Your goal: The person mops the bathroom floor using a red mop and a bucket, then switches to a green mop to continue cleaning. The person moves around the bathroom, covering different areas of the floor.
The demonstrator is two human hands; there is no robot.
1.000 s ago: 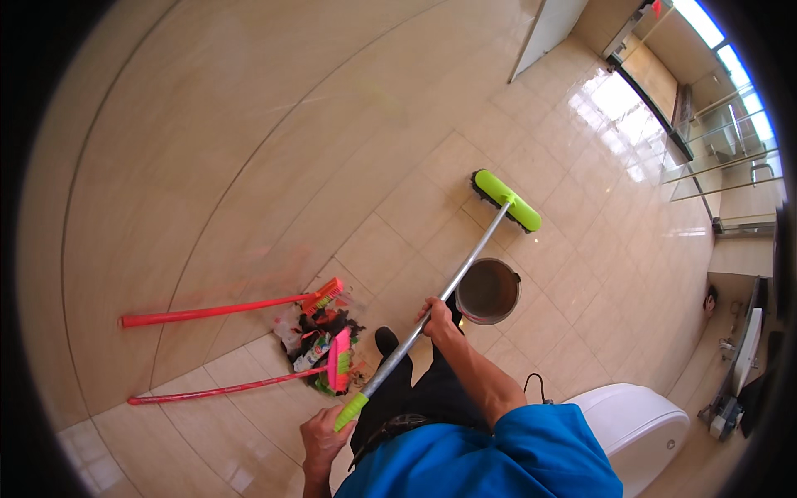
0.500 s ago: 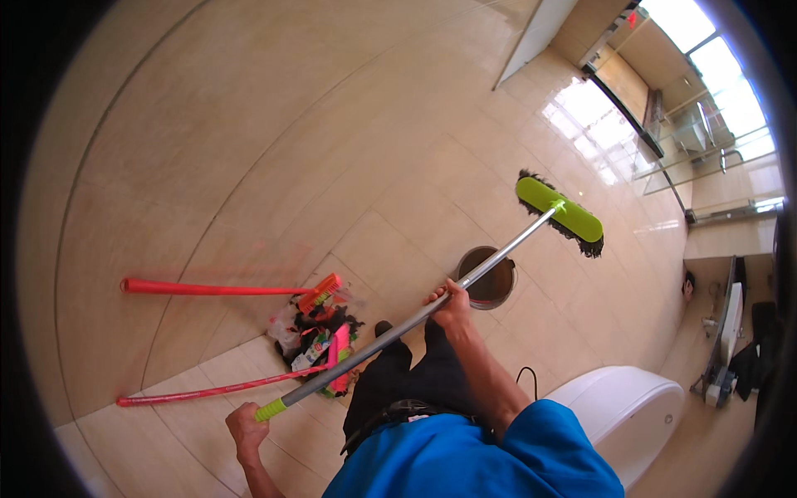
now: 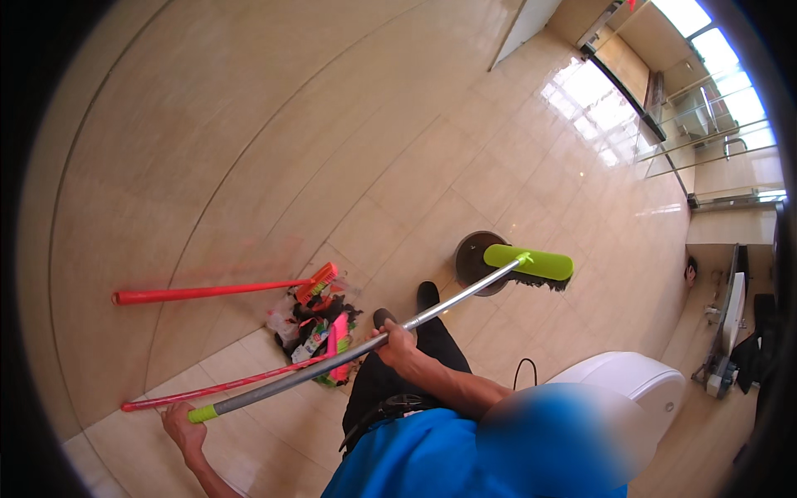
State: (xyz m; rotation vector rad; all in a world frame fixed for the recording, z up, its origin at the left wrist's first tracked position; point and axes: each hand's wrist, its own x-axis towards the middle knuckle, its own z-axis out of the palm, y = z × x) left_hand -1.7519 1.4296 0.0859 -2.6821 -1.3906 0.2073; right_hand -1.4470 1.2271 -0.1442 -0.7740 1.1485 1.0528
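Observation:
A long-handled mop (image 3: 544, 263), green on top with a dark shaggy fringe, slants across the floor in front of me. My left hand (image 3: 184, 427) is closed at the green grip on the end of its pole. Further along, my right hand (image 3: 397, 344) is wrapped round the grey part of the pole. The left end of the mop head overlaps the rim of a dark round bucket (image 3: 468, 251) standing past my feet; I cannot tell whether they touch. Part of the bucket's opening is hidden under the head.
Against the left wall lean or lie a red-handled brush (image 3: 207, 292) and a pink broom (image 3: 338, 334) with a striped handle. Mixed rubbish (image 3: 309, 325) is heaped by their heads. At right are a rounded white fixture (image 3: 614, 369) and glass panels (image 3: 706, 158).
The mop head has come back toward me, from beyond the bucket to its rim. Both hands have shifted left, drawing the pole with them.

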